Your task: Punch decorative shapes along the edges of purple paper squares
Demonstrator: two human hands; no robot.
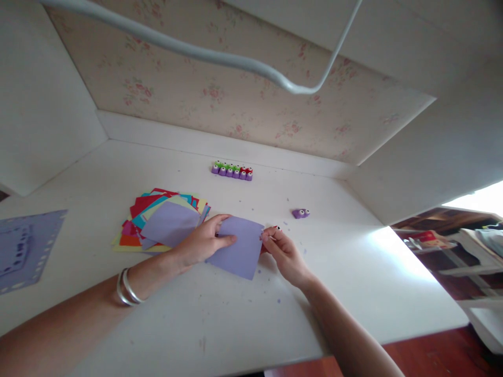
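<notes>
A square sheet of lavender paper [240,250] is held tilted above the white tabletop. My left hand [208,238] grips its left side, thumb on top and fingers beneath. At the sheet's right edge, my right hand [281,252] has thumb and forefinger pinched together, where small pale cut-outs or scraps show. Red pieces, one with a white-and-black top like a small craft punch [277,228], peek out around those fingers; most of it is hidden. Behind my left hand lies a fanned stack of coloured paper [171,222], a lavender sheet uppermost.
Purple, green and red craft punches [231,172] stand in rows near the back wall. Two purple punches [301,213] sit to the right. A lavender sheet with punched borders [33,246] lies far left. Paper bits dot the tabletop [220,330]. Shelves [456,251] stand at right.
</notes>
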